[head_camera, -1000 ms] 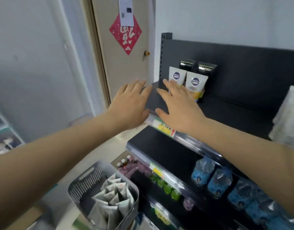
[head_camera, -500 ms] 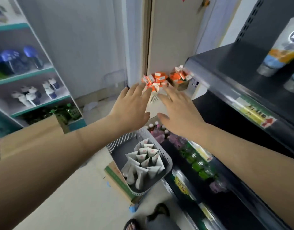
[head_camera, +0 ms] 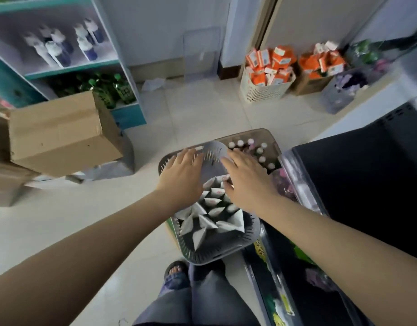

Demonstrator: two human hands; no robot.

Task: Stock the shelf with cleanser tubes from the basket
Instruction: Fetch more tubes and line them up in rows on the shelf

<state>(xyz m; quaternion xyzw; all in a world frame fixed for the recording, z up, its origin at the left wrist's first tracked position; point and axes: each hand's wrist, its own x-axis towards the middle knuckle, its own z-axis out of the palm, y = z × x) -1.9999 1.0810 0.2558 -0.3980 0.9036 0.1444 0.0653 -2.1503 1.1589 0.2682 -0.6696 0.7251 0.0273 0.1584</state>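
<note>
basket (head_camera: 214,260): grey, slotted walls, on the floor beneath both arms.
right edge: the basket's right rim lies just beside the dark shelf (head_camera: 367,184), with no gap to be seen.
far edge: a tray (head_camera: 272,142) of small bottles (head_camera: 261,158) sits just beyond the basket's far-right corner.
near edge: a sandalled foot (head_camera: 175,269) is just before the basket's near rim.
open room: pale floor (head_camera: 198,114) spreads to the basket's left and beyond it; a box (head_camera: 59,132) stands well to its left.
tubes (head_camera: 212,215): inside the basket, crowded in its near half, flat crimped ends up, whitish wedges, some with a pinkish mark; the basket's far part shows bare grey.
left hand (head_camera: 181,175): over the basket's far-left rim, fingers straight and spread, nothing in it.
right hand (head_camera: 247,182): over the basket's right side above the tubes, fingers extended, grasping nothing; whether the thumb touches a tube cannot be told.
</note>
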